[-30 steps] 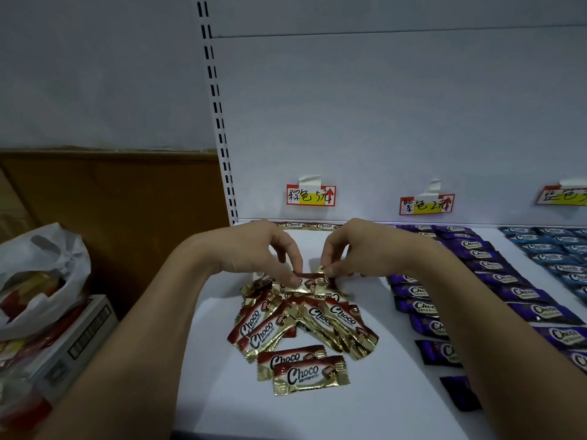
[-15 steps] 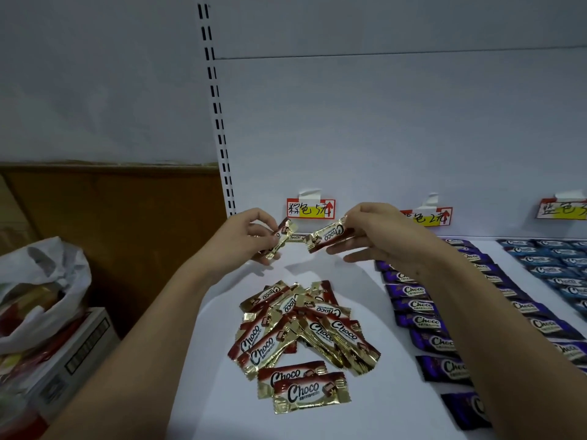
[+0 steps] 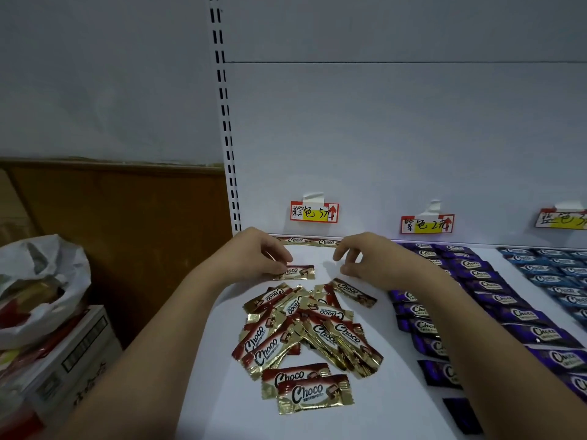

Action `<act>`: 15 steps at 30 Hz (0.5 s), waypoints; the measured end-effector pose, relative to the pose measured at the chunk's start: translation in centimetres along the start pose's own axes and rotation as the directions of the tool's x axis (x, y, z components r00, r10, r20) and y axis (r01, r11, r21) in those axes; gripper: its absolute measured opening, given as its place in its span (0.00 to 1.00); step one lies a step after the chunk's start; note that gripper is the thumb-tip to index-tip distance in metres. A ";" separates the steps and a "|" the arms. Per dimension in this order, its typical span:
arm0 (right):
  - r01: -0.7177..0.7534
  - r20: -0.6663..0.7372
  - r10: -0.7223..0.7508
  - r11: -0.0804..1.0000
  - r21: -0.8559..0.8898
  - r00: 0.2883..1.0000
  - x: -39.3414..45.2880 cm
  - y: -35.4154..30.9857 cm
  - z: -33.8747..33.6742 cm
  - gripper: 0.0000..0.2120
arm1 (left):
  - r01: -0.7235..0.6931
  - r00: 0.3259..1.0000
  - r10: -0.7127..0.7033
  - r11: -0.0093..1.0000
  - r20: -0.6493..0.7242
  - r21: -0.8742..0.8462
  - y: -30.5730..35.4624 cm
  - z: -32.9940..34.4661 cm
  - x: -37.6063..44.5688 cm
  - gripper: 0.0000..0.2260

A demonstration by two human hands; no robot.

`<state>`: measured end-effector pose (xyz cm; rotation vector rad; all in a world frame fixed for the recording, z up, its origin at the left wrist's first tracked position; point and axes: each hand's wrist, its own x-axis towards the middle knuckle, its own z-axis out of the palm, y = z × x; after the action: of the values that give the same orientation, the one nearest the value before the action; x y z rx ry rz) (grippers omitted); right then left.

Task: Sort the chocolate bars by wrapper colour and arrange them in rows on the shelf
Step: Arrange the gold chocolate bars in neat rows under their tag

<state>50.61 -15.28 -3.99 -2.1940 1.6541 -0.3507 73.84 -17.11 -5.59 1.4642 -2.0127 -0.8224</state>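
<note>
A loose pile of brown-and-gold chocolate bars (image 3: 305, 328) lies on the white shelf (image 3: 387, 392). Two more brown bars (image 3: 306, 241) sit in a row against the back wall. My left hand (image 3: 254, 257) pinches the left end of one brown bar (image 3: 297, 272), which lies flat behind the pile. My right hand (image 3: 368, 257) hovers beside it with fingers apart and nothing in them. Just below it lies another brown bar (image 3: 352, 292), tilted. Purple bars (image 3: 476, 281) fill rows to the right, and blue bars (image 3: 556, 271) lie beyond them.
Price labels (image 3: 314, 212) (image 3: 427, 223) (image 3: 562, 219) are taped to the back wall above each colour. A slotted shelf upright (image 3: 227, 122) marks the left edge. Left of the shelf, a white plastic bag (image 3: 41, 287) rests on a cardboard box (image 3: 63, 354) before a wooden panel (image 3: 127, 233).
Both hands lifted a brown bar each from the pile, then came down behind it. The left bar now lies on the shelf; the right hand has let its bar go.
</note>
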 end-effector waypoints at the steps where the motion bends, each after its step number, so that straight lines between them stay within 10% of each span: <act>1: -0.008 -0.004 0.008 1.000 -0.006 1.000 -0.1 0.0 -0.3 0.09 | -0.003 1.000 0.003 1.000 0.007 0.029 0.0 0.0 0.0 0.08; 15: -0.062 0.154 0.073 0.995 -0.079 0.985 -0.8 -0.7 -0.4 0.17 | -0.050 0.993 0.073 0.973 -0.097 0.225 0.4 -0.2 1.9 0.08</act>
<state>50.79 -14.39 -3.30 -2.1510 1.6746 -0.0973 73.20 -18.90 -5.07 1.5220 -2.1119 -0.4959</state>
